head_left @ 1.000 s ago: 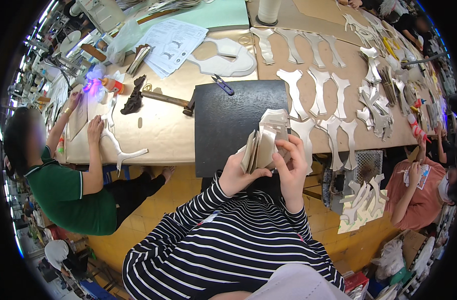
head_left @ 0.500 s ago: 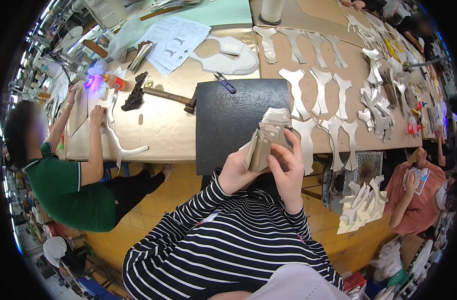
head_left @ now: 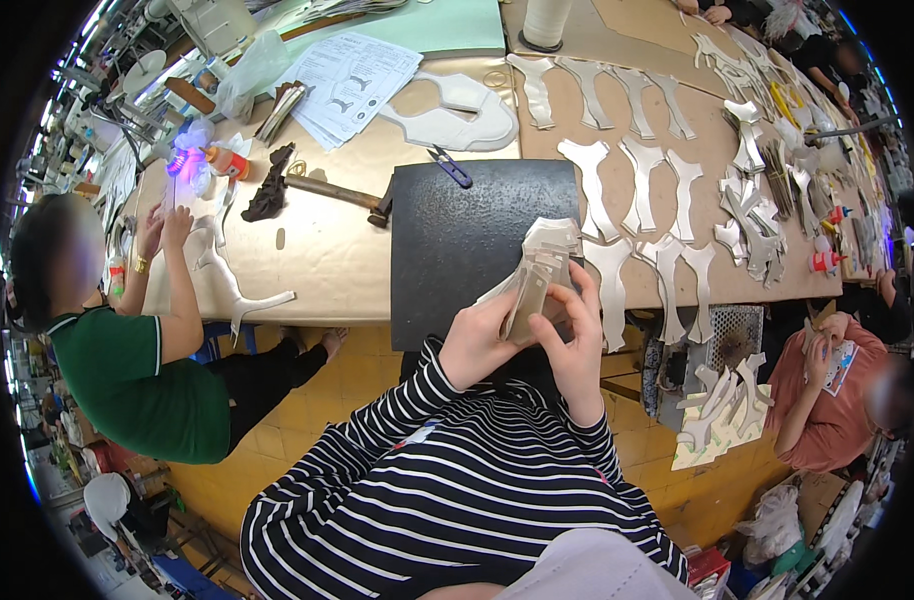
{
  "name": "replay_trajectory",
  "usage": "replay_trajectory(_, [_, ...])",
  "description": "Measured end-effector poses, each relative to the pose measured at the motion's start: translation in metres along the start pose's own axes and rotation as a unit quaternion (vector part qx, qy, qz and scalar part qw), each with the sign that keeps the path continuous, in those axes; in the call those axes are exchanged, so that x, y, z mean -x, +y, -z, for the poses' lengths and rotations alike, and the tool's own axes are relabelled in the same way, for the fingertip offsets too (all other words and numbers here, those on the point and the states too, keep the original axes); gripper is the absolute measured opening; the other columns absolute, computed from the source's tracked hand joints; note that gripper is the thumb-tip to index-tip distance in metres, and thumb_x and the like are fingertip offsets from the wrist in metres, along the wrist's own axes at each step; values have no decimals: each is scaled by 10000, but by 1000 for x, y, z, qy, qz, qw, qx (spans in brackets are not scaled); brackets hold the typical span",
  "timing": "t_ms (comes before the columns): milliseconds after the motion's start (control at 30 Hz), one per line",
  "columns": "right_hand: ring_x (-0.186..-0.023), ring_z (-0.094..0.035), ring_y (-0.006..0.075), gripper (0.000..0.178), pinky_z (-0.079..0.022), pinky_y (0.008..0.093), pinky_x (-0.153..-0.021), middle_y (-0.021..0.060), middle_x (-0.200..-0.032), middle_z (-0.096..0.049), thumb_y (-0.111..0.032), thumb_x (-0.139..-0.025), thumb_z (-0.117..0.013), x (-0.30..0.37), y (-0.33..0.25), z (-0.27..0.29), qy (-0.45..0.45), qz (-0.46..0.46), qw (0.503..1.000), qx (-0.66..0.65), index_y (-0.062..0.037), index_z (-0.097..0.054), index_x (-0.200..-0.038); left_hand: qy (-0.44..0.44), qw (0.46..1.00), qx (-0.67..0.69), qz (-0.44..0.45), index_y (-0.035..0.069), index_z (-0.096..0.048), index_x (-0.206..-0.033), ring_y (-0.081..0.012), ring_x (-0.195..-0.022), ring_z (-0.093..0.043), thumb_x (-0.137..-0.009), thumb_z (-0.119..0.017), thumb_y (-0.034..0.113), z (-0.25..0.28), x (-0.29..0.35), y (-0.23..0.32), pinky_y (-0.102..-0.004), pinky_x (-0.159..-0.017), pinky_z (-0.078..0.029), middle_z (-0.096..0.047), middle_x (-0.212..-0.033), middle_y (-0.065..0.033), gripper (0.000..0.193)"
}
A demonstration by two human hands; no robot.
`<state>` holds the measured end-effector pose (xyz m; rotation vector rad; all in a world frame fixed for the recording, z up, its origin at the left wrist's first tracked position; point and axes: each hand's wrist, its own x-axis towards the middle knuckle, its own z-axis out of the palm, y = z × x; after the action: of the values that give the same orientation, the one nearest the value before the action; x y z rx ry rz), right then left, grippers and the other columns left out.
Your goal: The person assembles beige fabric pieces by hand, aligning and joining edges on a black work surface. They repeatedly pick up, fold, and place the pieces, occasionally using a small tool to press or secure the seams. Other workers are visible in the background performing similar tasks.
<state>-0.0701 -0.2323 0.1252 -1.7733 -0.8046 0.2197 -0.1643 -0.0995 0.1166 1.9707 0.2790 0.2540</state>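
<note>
My left hand (head_left: 477, 343) is closed round the lower end of a stack of thin, stiff, beige-silver cut pieces (head_left: 549, 252). The pieces are fanned out, with their wider, paler ends pointing away from me. At the right side of the stack, my right hand (head_left: 578, 335) has its thumb and fingers on the edges of the pieces. Both hands are above the near part of a black mat (head_left: 477, 225) at the table's edge. Part of the stack's lower end is hidden by my fingers.
Rows of silvery Y-shaped pieces (head_left: 599, 190) lie right of the mat. Left of it are a hammer (head_left: 337, 193), a dark cloth (head_left: 270, 185) and printed sheets (head_left: 347, 85). Thread snips (head_left: 451, 168) rest on the mat. Co-workers in green (head_left: 147, 385) and salmon (head_left: 837, 400) flank me.
The fanned pieces in my hands have shifted, showing more separate edges; both hands stay in nearly the same place. The left co-worker's hands have come together, and the right co-worker's hands have moved.
</note>
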Motion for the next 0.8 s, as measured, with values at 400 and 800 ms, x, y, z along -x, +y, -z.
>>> replay_trajectory(400, [-1046, -596, 140, 323, -527, 217, -770, 108, -1332, -496, 49, -879, -601, -3, -12, -5, 28, -135, 981, -136, -6, -567, -1196, 1, 999, -36, 19, 4, -533, -1318, -308, -946, -693, -781, -788, 135, -1, -1, -2, -361, -821, -549, -676, -1069, -188, 609])
replay_trajectory(800, [-766, -584, 101, 127, -472, 219, -659, 127, -1277, -570, -11, -835, -697, 4, 3, -7, -9, -121, 991, -58, 12, -652, -952, -45, 827, 494, 265, 52, -434, -1415, -127, -1174, -532, -1018, -539, 232, 1, 3, -28, -288, -996, -440, -551, -1291, -42, 448])
